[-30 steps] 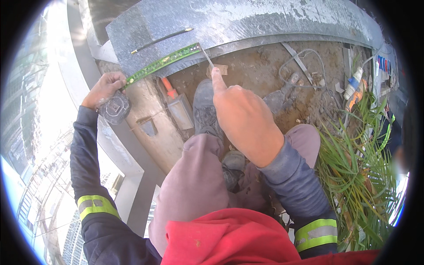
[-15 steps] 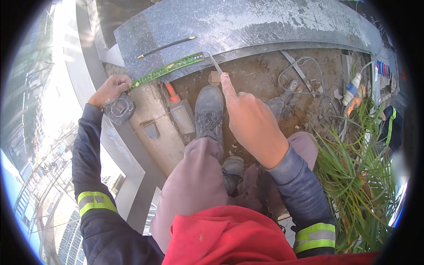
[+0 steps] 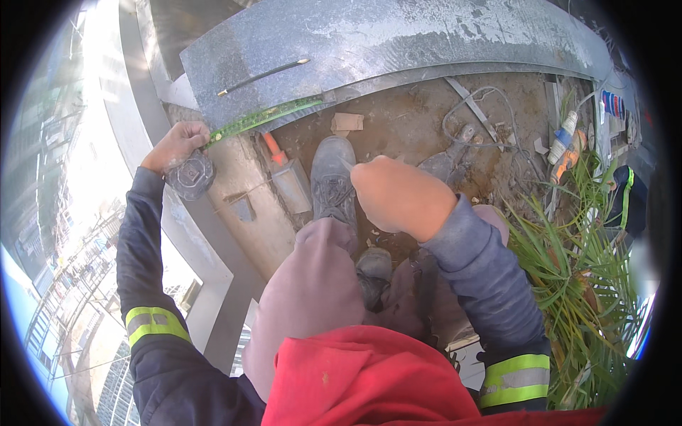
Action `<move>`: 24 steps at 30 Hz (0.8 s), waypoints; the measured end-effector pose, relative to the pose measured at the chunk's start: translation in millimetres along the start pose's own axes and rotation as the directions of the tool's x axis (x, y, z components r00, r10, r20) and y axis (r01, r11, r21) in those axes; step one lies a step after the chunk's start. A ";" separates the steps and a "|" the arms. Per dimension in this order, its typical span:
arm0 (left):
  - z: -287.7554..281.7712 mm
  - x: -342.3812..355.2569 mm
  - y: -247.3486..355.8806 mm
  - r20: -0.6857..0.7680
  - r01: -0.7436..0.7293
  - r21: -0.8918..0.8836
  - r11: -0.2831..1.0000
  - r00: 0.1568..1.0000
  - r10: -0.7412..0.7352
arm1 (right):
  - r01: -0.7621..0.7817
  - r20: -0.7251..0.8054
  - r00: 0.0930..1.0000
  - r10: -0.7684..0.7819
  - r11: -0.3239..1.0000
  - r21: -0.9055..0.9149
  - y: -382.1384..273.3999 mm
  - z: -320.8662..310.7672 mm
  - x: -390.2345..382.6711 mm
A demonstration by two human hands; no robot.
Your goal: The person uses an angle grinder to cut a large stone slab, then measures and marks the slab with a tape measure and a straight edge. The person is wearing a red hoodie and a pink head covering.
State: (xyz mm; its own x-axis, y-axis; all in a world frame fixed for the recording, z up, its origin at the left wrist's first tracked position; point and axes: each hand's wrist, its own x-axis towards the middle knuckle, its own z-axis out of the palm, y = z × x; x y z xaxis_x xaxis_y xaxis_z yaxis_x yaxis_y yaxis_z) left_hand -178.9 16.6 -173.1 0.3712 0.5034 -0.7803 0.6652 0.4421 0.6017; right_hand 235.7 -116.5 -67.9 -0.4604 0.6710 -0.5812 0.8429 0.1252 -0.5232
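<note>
My left hand (image 3: 179, 148) is closed on a tape measure with a dark round case (image 3: 190, 176). Its green blade (image 3: 273, 113) runs out along the near edge of a grey sheet-metal panel (image 3: 426, 35). My right hand (image 3: 401, 195) is closed in a fist above my boots, well short of the panel. From its left side pokes the faint tip of a thin pointed metal tool (image 3: 346, 165); the fist hides the rest. A dark pencil-like rod (image 3: 263, 77) with pale ends lies on the panel, beyond the blade.
An orange-handled tool (image 3: 273, 145) with a grey block-like end leans by a concrete ledge (image 3: 249, 170). Brown dirt ground (image 3: 398, 117) holds a grey cable (image 3: 508, 106) and a metal strip (image 3: 472, 110). Long-leaved plants (image 3: 568, 270) and a blue-white connector (image 3: 563, 138) are at right.
My right hand has drawn back from the panel's edge toward me with the pointed tool, its index finger now folded in. My left hand stays put; the tape blade's far end has tilted.
</note>
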 end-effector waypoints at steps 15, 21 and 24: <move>7.2 -26.3 -1.5 -0.034 -0.109 -0.006 0.994 0.994 0.108 | -0.078 -0.281 0.951 0.130 0.979 0.189 22.5 0.1 -48.8; 10.4 -54.1 -0.8 -0.157 -0.245 -0.169 0.955 0.963 0.220 | -0.177 -0.286 0.930 0.231 0.963 0.202 33.1 -1.1 -65.7; 10.2 -50.4 -8.0 -0.234 -0.304 -0.404 0.863 0.946 0.224 | -0.178 -0.323 0.916 0.236 0.964 0.199 28.7 -9.5 -63.2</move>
State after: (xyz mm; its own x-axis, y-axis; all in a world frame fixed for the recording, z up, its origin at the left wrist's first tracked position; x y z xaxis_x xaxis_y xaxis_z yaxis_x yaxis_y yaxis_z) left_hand -196.4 -19.9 -140.4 0.3482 0.7492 -0.5635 0.1996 0.5280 0.8254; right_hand 291.6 -148.4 -40.3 -0.1329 0.8805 -0.4551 0.8389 -0.1445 -0.5247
